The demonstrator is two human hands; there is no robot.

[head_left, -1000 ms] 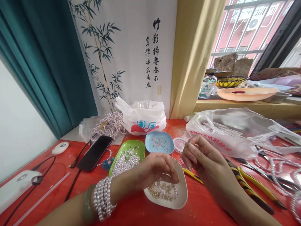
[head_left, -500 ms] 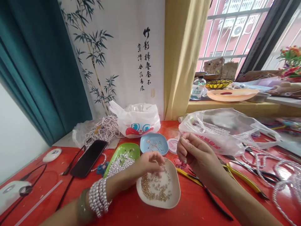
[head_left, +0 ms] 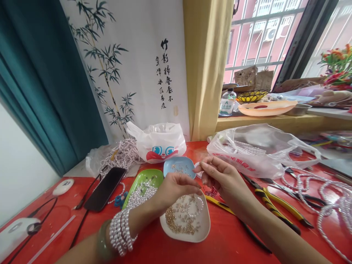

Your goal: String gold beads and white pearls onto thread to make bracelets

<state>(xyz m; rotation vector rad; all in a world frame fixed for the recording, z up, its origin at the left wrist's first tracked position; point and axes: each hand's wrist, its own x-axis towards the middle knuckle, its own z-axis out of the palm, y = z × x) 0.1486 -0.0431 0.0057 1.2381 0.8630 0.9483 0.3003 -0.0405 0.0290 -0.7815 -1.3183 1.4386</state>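
Note:
My left hand (head_left: pixel 176 189) hovers over the white dish (head_left: pixel 202 231) of small gold and clear beads, its fingers pinched together on something too small to make out. Pearl bracelets and a green bangle circle that wrist. My right hand (head_left: pixel 220 178) is raised just right of it, fingertips pinched on a fine wire or pin near the blue dish (head_left: pixel 169 168). The two hands nearly touch at the fingertips. A green dish (head_left: pixel 150 178) heaped with white pearls lies left of the white dish.
On the red table: black phone (head_left: pixel 104 189), white bag with a cartoon face (head_left: pixel 159 143), clear bag of pearl strands (head_left: pixel 261 150), yellow-handled pliers (head_left: pixel 277 209), loose pearl strands (head_left: pixel 324 198) at right, a white mouse (head_left: pixel 62 187). The windowsill holds a peach tray (head_left: pixel 265 108).
My left hand lifted off the white dish and closed its fingertips. My right hand came left and down toward it. The view shifted slightly to the right.

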